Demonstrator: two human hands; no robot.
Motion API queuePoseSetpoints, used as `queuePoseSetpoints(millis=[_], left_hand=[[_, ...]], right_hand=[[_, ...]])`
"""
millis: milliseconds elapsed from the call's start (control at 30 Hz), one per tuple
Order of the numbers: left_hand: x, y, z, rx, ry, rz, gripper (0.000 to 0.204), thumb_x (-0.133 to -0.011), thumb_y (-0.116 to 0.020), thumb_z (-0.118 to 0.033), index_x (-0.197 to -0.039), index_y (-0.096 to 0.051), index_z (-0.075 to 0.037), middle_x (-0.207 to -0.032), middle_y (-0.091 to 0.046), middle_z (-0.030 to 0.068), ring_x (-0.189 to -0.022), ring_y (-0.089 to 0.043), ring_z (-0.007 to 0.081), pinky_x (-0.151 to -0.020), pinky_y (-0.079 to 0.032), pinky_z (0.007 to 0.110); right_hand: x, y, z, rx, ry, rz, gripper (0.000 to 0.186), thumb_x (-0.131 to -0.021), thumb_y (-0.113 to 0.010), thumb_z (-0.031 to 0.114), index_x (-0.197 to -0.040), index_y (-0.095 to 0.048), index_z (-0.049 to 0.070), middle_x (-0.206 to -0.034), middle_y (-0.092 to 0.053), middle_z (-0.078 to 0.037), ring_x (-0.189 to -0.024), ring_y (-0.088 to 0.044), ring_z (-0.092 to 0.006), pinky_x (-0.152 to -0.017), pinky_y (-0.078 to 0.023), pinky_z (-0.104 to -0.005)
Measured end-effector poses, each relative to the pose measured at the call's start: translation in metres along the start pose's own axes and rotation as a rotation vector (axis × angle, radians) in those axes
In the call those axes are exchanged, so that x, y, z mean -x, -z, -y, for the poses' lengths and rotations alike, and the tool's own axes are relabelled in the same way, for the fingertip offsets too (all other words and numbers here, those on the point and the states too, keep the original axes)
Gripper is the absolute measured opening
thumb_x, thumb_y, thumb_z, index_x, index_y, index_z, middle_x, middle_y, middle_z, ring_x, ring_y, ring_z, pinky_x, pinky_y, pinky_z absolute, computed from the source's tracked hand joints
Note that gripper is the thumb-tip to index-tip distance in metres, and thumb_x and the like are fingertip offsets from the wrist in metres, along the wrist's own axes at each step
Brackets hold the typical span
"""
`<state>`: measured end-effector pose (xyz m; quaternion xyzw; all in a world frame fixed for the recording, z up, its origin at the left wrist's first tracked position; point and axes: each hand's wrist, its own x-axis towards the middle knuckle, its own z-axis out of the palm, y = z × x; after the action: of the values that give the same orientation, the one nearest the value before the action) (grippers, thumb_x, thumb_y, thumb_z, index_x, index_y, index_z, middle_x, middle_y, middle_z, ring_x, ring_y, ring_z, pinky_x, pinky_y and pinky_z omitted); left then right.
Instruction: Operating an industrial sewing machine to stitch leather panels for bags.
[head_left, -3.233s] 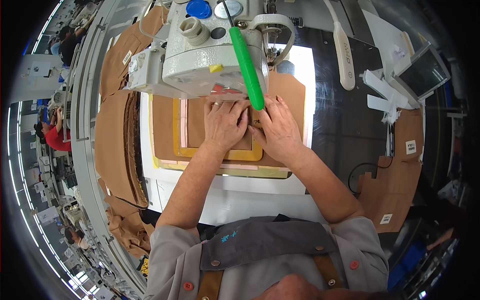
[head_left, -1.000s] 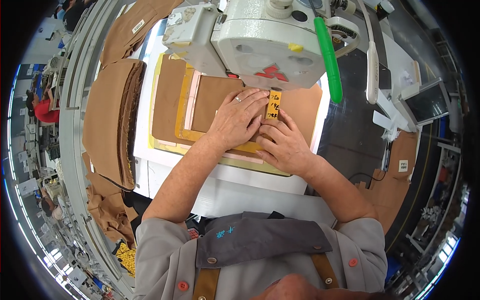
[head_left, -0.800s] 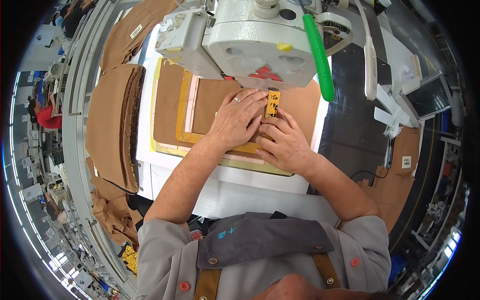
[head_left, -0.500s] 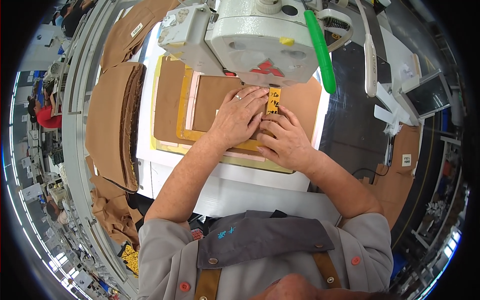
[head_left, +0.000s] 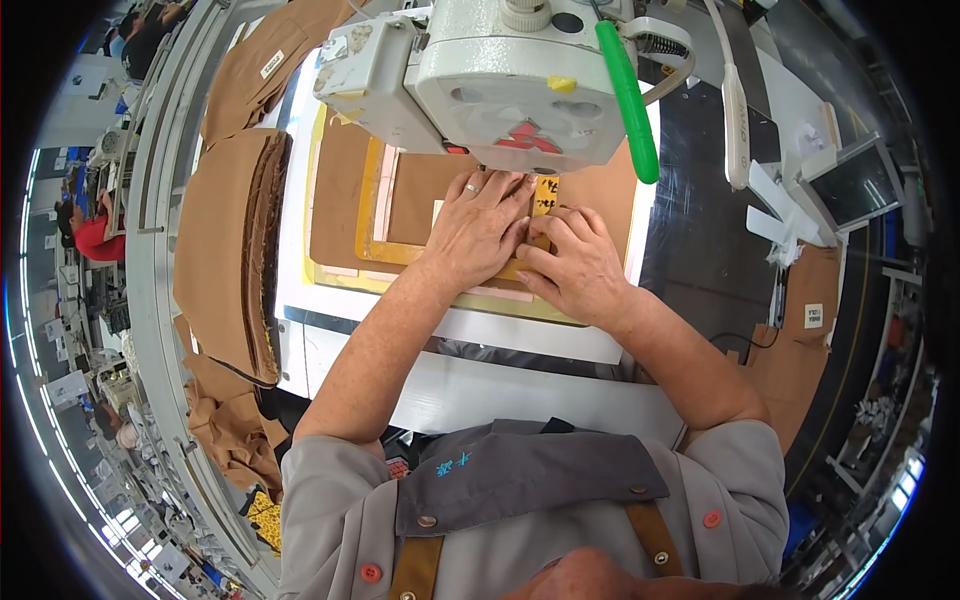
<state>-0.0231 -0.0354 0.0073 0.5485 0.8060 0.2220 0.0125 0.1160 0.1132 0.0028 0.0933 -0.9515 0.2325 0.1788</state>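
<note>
Status, all places relative to the sewing machine head (head_left: pixel 520 100): brown panel (head_left: pixel 598 180) lies flat below it, on the wearer's side, far edge hidden under it. Yellow frame (head_left: pixel 369 200) sits on the panel, brown showing inside and out. So laying-out looks done.

Left hand (head_left: pixel 475 230): palm down just in front of the head, fingers nearly straight, gripping nothing visible. Right hand (head_left: pixel 585 265): beside it, fingers half-curled at the frame's right bar; can't tell if they pinch it.

Left to do, my read: positioning, as 2 hands are on the layout. No seam visible, so sewing progress unknown. Brown stack (head_left: pixel 222 250), left of the head, maybe more pieces; count unclear.
</note>
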Motion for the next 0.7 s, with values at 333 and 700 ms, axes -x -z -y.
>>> queuePoseSetpoints(millis=[333,700], left_hand=[[0.004,-0.002,0.017,0.084,-0.105,-0.03,0.032,-0.088,-0.065,-0.016,-0.119,-0.071,-0.008,-0.135,-0.063,0.0036,-0.126,-0.058,0.0212,-0.109,-0.043,0.044],[-0.005,0.005,0.01,-0.083,-0.037,0.014,0.034,-0.09,-0.063,-0.023,-0.122,-0.068,-0.011,-0.132,-0.062,-0.0001,-0.122,-0.059,0.0223,-0.116,-0.034,0.049]], right_hand=[[-0.01,-0.001,-0.014,0.061,-0.022,-0.033,0.024,-0.082,-0.078,0.03,-0.102,-0.071,0.018,-0.114,-0.06,-0.006,-0.109,-0.058,-0.0264,-0.106,-0.041,-0.0486],[-0.018,0.001,-0.032,0.084,-0.037,-0.04,0.02,-0.084,-0.077,0.028,-0.1,-0.07,0.017,-0.123,-0.061,-0.007,-0.109,-0.059,-0.0273,-0.108,-0.041,-0.0496]])
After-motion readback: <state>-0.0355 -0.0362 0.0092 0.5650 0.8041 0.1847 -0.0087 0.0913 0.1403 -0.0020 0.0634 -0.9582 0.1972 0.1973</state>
